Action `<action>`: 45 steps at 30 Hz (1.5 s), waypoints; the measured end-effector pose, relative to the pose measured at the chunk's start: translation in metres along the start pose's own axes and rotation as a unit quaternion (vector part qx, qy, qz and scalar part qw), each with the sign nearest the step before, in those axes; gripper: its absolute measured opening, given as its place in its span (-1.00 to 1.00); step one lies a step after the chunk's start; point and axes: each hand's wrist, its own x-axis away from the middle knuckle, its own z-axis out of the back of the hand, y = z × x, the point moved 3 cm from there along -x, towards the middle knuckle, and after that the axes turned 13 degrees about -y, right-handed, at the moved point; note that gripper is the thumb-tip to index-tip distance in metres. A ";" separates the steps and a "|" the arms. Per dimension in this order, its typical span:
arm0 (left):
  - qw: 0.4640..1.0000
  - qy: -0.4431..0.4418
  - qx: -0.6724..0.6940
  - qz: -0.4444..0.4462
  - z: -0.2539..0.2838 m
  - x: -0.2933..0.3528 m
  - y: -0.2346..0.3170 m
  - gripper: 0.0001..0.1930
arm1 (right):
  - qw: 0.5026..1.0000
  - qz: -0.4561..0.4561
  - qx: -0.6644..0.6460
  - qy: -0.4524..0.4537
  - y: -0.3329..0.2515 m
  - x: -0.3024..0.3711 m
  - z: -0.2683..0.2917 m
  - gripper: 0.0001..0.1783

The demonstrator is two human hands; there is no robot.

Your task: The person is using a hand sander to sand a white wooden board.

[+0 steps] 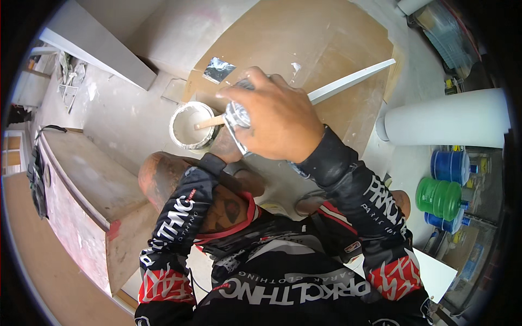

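My right hand point(283, 117) is closed round a shiny grey object point(237, 115) smeared with white, whose kind I cannot make out. A flat wooden stick point(209, 123) juts left from beside it, over the rim of a round tub point(172, 130) holding off-white paste or paint. My left hand point(227, 145) is just below my right hand, close to the tub's right side. Its fingers are mostly hidden behind the right hand, so its grip does not show. A narrow white board point(353, 80) lies behind my right hand on brown cardboard.
Cardboard point(326, 41) covers the floor ahead, with a small dark picture point(219, 70) on it. A worn box-like cabinet point(92, 179) stands left, a grey panel point(100, 46) far left. At right are a white cylinder point(446, 118), a green water jug point(439, 196) and blue ones point(450, 165).
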 end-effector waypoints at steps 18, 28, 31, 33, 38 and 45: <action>0.989 -0.088 0.022 0.113 0.003 -0.011 -0.003 -0.60 | 0.988 -0.154 0.029 0.009 0.256 0.021 0.081 -0.22; 0.990 -0.082 0.060 0.096 0.002 -0.013 -0.004 -0.62 | 0.980 -0.186 0.063 0.035 0.261 0.019 0.086 -0.20; 0.989 -0.086 0.035 0.112 0.002 -0.015 -0.004 -0.63 | 0.984 -0.176 0.006 0.021 0.210 0.017 0.062 -0.24; 0.988 -0.078 0.053 0.118 0.002 -0.016 -0.003 -0.64 | 0.987 -0.155 -0.015 0.021 0.170 0.016 0.048 -0.27; 0.982 -0.102 0.082 0.136 -0.002 -0.007 -0.018 -0.58 | 0.997 -0.068 -0.022 0.033 0.076 0.008 0.021 -0.35; 0.971 -0.079 -0.224 -0.027 -0.007 0.002 -0.031 -0.62 | 0.996 -0.028 -0.045 0.071 0.038 0.006 0.009 -0.50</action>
